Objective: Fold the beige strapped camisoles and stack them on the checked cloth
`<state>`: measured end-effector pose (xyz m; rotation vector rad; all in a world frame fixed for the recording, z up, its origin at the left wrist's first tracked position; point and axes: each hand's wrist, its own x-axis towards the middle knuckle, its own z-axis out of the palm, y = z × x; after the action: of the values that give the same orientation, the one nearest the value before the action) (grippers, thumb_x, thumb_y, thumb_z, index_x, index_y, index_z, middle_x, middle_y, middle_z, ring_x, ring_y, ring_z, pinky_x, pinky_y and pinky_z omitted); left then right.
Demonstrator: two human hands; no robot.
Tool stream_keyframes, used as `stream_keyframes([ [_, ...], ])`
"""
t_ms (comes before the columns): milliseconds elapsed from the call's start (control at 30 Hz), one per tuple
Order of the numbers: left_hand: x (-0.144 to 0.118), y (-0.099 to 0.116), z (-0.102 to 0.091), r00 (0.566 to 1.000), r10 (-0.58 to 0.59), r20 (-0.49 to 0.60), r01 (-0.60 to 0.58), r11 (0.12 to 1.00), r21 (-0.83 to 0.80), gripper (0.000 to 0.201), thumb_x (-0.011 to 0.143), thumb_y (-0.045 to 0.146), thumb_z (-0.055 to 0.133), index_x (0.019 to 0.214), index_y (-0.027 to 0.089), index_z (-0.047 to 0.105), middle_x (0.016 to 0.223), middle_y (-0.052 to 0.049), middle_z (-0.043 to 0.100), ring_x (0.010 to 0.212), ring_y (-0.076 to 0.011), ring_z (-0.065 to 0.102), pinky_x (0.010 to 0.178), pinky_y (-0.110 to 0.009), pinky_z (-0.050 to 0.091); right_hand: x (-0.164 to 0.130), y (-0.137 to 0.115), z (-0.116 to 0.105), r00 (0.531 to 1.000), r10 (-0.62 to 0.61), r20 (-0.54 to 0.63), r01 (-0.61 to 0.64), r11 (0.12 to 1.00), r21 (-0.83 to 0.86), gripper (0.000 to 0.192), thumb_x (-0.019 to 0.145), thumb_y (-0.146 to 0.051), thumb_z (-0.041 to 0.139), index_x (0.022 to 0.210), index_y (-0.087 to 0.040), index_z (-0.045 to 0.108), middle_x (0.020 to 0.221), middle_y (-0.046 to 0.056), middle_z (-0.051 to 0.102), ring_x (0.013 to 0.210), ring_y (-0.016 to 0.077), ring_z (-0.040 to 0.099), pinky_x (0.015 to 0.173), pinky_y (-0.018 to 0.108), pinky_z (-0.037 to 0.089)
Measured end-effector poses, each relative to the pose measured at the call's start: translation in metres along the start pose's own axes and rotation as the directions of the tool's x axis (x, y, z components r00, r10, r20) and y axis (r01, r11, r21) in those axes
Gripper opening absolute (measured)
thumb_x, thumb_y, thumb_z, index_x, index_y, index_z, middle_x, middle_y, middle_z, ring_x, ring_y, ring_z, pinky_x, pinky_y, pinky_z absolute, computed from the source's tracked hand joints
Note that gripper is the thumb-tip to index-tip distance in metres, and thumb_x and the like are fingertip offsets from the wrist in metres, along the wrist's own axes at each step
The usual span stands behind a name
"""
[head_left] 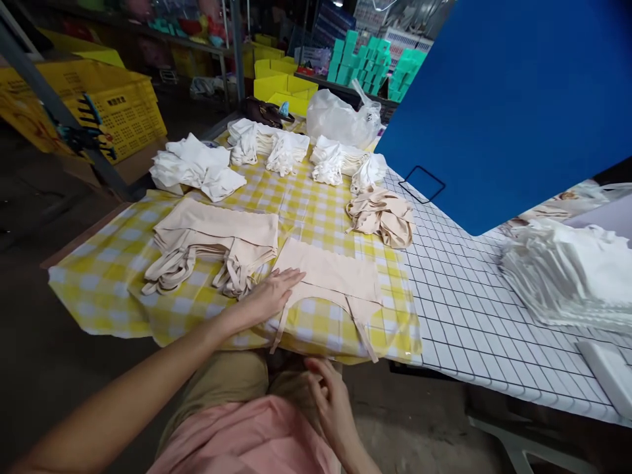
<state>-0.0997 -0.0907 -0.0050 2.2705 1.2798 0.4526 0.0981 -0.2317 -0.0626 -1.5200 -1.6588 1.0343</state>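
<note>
A beige strappy camisole top point(330, 266) lies spread flat near the table's front edge, its two straps pointing toward me. My left hand point(276, 293) rests flat on its left side with the fingers stretched out. Below the table edge, over my lap, my right hand point(332, 401) is loosely curled with its fingers apart, and nothing shows in it. Just left of the spread top sits a neat stack of folded beige tops point(217, 230), straps hanging to the front. A crumpled heap of beige tops point(382, 216) lies behind it to the right.
White garment stacks point(274, 145) and a loose white pile point(195, 164) line the back of the yellow checked cloth point(108, 289). A clear plastic bag point(340, 118) stands behind. At right are a large blue board point(503, 105) and more white garments point(567, 270). A yellow crate point(128, 115) is far left.
</note>
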Motion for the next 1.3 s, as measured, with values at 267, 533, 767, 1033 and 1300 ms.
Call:
stream_keyframes([
  [267, -0.038, -0.004, 0.021, 0.998, 0.059, 0.030, -0.063, 0.979, 0.193, 0.045, 0.089, 0.023, 0.036, 0.133, 0.017, 0.037, 0.145, -0.009, 0.028, 0.135, -0.0201, 0.021, 0.109, -0.040, 0.021, 0.040, -0.036, 0.070, 0.969, 0.082, 0.232, -0.142, 0.957, 0.252, 0.044, 0.083, -0.055, 0.042, 0.073, -0.016, 0.062, 0.069, 0.004, 0.062, 0.067, 0.0175, 0.056, 0.060, 0.026, 0.044],
  [533, -0.042, -0.010, 0.035, 0.989, 0.125, -0.075, -0.097, 0.947, 0.308, 0.043, 0.092, 0.028, 0.034, 0.134, 0.019, 0.037, 0.145, -0.008, 0.028, 0.134, -0.0197, 0.022, 0.108, -0.038, 0.021, -0.008, -0.081, 0.001, 0.993, -0.062, 0.101, 0.052, 0.993, 0.102, 0.039, 0.090, -0.034, 0.040, 0.124, -0.018, 0.047, 0.066, 0.001, 0.058, 0.061, 0.0144, 0.053, 0.058, 0.024, 0.041],
  [767, -0.043, -0.003, 0.026, 0.995, 0.100, -0.027, -0.089, 0.956, 0.279, 0.043, 0.090, 0.021, 0.037, 0.133, 0.024, 0.040, 0.145, -0.009, 0.026, 0.134, -0.0209, 0.022, 0.108, -0.040, 0.022, 0.029, -0.111, -0.045, 0.913, -0.049, 0.404, -0.217, 0.781, 0.586, 0.027, 0.081, -0.032, 0.055, 0.105, -0.022, 0.059, 0.108, 0.009, 0.065, 0.092, 0.0222, 0.062, 0.075, 0.032, 0.047],
  [1033, -0.043, -0.006, 0.027, 0.995, 0.091, -0.041, -0.083, 0.982, 0.171, 0.044, 0.087, 0.027, 0.044, 0.131, 0.029, 0.041, 0.147, -0.006, 0.023, 0.135, -0.0202, 0.020, 0.109, -0.039, 0.021, 0.076, -0.124, -0.067, 0.969, -0.005, 0.248, -0.143, 0.805, 0.576, 0.019, 0.076, -0.033, 0.064, 0.092, -0.022, 0.061, 0.095, 0.008, 0.068, 0.068, 0.0162, 0.064, 0.053, 0.025, 0.046],
  [1300, -0.046, -0.006, 0.028, 0.996, 0.081, -0.036, -0.074, 0.985, 0.153, 0.045, 0.087, 0.024, 0.044, 0.132, 0.029, 0.040, 0.147, -0.008, 0.024, 0.135, -0.0194, 0.019, 0.109, -0.039, 0.021, 0.112, -0.126, -0.077, 0.992, -0.005, -0.127, 0.042, 0.954, 0.296, 0.030, 0.081, -0.047, 0.052, 0.075, -0.018, 0.059, 0.060, -0.001, 0.045, 0.053, 0.0108, 0.042, 0.049, 0.023, 0.038],
])
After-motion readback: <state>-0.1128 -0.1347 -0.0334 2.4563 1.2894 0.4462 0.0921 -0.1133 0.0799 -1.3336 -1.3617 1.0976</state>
